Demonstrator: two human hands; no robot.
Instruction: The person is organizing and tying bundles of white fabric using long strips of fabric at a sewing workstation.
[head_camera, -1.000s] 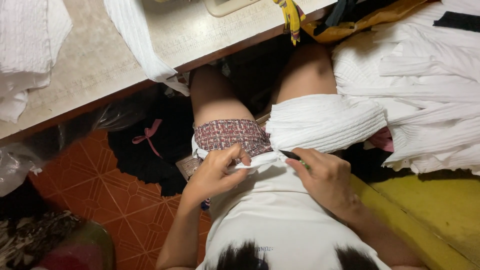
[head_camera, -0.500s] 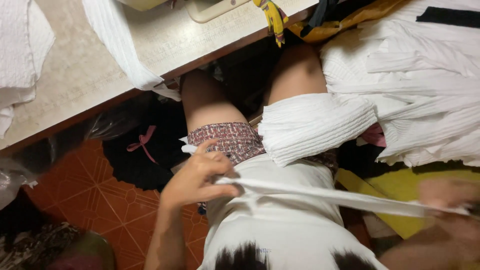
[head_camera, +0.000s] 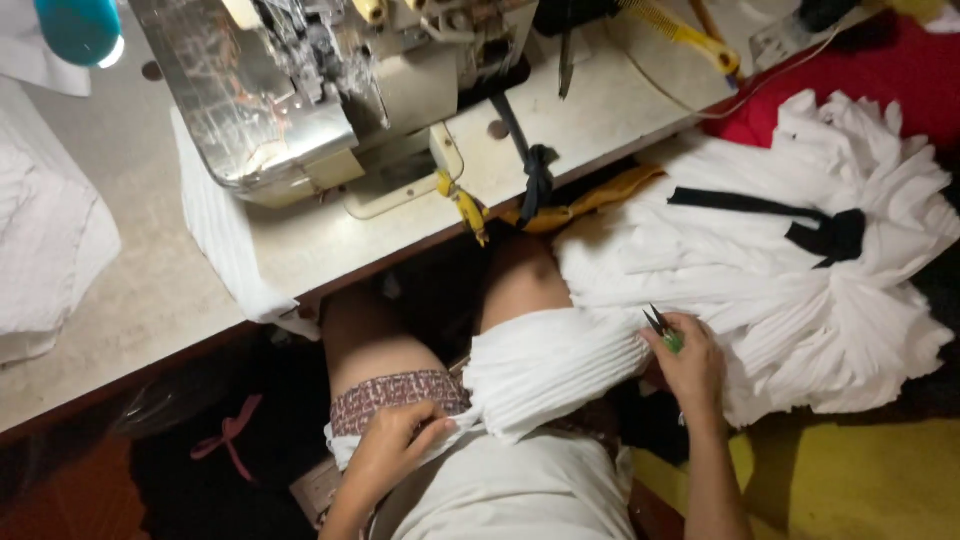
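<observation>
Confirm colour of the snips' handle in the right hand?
Green. The snips in the right hand show a green handle with dark blades; head view, the only one.

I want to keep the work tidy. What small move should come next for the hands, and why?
Probably lay the thread snips down on the sewing table. The right hand holds them, blades open, close to the white pleated cloth on the lap, while the left hand pinches that cloth's edge; both hands could then handle it.
</observation>
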